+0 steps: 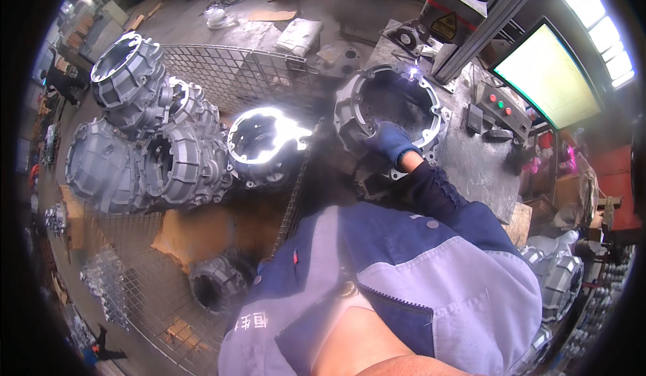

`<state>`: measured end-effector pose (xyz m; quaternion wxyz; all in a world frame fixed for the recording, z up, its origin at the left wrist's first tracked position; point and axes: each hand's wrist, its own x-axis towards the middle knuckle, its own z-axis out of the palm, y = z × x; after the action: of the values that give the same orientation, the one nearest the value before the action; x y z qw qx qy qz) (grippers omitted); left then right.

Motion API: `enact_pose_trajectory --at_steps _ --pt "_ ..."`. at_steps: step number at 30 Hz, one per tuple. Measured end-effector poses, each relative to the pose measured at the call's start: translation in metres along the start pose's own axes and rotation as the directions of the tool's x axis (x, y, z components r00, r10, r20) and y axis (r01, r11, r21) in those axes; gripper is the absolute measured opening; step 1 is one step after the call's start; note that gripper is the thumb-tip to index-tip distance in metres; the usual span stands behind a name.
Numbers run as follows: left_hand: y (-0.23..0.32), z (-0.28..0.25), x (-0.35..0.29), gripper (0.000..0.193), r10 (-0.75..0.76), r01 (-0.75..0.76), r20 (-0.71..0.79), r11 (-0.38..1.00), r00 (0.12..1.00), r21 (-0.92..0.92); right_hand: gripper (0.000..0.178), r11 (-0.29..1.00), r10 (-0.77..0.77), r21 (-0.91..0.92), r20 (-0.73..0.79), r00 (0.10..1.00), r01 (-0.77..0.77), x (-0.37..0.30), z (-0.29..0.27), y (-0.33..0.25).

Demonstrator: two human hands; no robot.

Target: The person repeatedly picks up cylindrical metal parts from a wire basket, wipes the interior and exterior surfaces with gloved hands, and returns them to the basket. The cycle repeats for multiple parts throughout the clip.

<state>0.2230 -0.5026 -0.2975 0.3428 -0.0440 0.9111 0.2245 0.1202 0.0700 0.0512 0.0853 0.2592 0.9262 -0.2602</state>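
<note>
My right hand (392, 142), in a dark blue glove, is closed on the near rim of a large grey cast-metal gearbox housing (346, 117). The fingers reach toward its round opening, and their tips are partly hidden. This housing rests at the left end of a metal worktable (474, 174), its opening facing up. A small bright bluish-white spot glows on its far rim. My left hand does not show.
Left of me, a wire-mesh cage (235, 73) holds several stacked housings (171, 160); one housing (259, 137) gleams in strong light. Another housing (219, 283) lies lower down. On the table stand a button box (503, 112) and a lit monitor (548, 73) beside a metal post (488, 29).
</note>
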Motion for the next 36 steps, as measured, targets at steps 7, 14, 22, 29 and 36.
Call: enact_pose_trajectory --at_steps 7,14,22,29,36 --pt "0.066 0.016 -0.043 0.029 -0.035 0.025 -0.065 0.989 0.997 -0.147 0.071 0.982 -0.164 0.104 0.084 0.983 0.155 0.032 0.008 0.019" --pt "0.073 0.057 -0.089 0.025 -0.131 0.1 -0.122 0.967 0.984 -0.235 0.051 0.912 -0.314 0.343 0.235 0.92 0.224 0.052 0.011 0.023" --pt "0.017 0.139 -0.159 0.024 0.065 -0.009 -0.242 0.974 0.968 0.226 0.04 0.802 -0.354 0.584 0.301 0.886 0.122 0.075 0.024 0.052" --pt "0.061 0.082 -0.212 0.046 -0.669 0.641 -0.002 0.713 0.743 -0.284 0.034 0.722 -0.497 0.673 0.345 0.796 0.16 0.059 -0.033 0.052" --pt "0.039 0.059 -0.186 0.034 -0.687 0.668 -0.04 0.716 0.725 -0.202 0.021 0.752 -0.365 0.629 0.145 0.92 0.2 0.036 -0.129 0.046"
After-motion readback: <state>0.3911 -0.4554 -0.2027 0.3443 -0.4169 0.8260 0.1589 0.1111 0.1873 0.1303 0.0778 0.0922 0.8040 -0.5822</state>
